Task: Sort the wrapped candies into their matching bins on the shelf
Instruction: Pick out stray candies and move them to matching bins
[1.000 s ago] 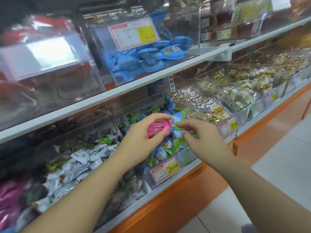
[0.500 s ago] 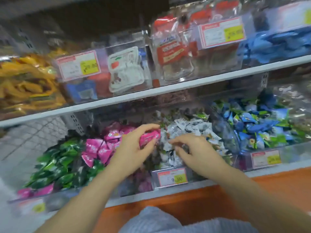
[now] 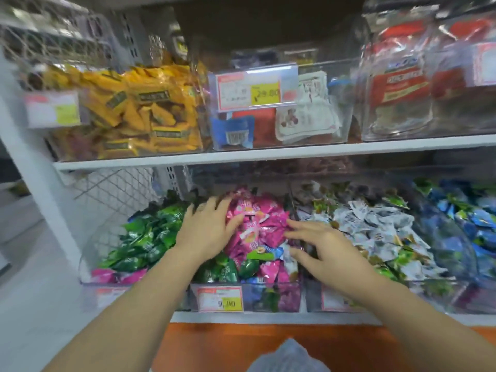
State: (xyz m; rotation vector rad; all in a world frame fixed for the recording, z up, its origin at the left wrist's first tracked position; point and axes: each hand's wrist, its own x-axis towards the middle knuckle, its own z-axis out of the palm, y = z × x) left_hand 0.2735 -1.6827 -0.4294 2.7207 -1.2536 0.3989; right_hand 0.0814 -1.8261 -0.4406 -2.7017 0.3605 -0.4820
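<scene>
Pink candies (image 3: 257, 226) lie between left grip (image 3: 206, 232) and right grip (image 3: 327, 253) — both spread, touching.

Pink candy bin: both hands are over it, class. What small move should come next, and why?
Probably the left hand should pinch the green candy lying among the pink candies and carry it to the green pile at left. It and the right hand are open, holding nothing.
</scene>
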